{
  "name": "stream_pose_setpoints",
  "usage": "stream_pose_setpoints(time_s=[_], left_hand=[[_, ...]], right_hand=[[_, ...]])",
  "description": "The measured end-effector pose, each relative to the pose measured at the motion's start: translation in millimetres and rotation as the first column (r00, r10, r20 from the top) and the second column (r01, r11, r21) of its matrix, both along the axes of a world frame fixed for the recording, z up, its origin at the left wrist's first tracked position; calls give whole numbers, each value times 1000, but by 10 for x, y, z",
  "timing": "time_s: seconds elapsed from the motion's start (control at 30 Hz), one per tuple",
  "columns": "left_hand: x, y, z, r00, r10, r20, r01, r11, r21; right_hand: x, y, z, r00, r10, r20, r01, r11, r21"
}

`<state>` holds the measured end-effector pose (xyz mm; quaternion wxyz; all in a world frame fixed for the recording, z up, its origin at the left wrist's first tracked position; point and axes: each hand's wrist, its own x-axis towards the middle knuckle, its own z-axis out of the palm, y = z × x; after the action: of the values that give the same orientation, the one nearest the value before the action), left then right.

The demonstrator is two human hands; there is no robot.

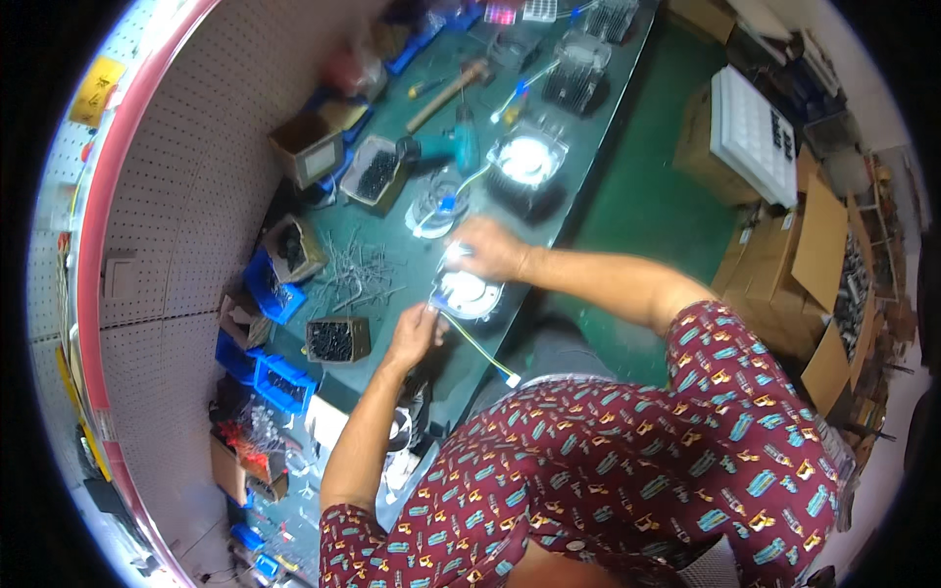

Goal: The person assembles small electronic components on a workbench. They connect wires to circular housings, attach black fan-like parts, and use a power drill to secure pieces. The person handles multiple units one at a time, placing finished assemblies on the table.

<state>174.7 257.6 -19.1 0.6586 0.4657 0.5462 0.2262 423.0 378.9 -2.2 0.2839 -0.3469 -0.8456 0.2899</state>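
Note:
A bright, round metal lamp housing (469, 296) lies at the bench's near edge, between my two hands. From its near rim runs a yellow-green cable (477, 345) with a white plug (513, 380) at its end. My left hand (412, 336) is at the near left of the housing, fingers pinched by the rim where the cable leaves; what lies between them is too small to make out. Over the far side of the housing, my right hand (487, 249) is closed with curled fingers, and whatever it grips is hidden. A clear round part (431, 211) with a blue-tagged cable lies just beyond.
More finned lamp housings (527, 162) line the bench's right edge. A teal cordless drill (465, 142) and a hammer (446, 98) lie beyond my hands. Boxes of dark screws (338, 340), blue bins (284, 384) and loose thin rods (358, 274) occupy the left. Cartons (779, 284) stand right.

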Motion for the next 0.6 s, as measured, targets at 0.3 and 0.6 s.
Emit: stream_pose_setpoints(time_s=[0.3,0.6], left_hand=[[326,175,407,894,207,-398,-4,891,454],[559,436,779,716,287,-636,-46,929,367]], right_hand=[[-110,304,20,977,208,-45,-211,974,-85],[901,592,610,966,-101,-237,169,943,286]])
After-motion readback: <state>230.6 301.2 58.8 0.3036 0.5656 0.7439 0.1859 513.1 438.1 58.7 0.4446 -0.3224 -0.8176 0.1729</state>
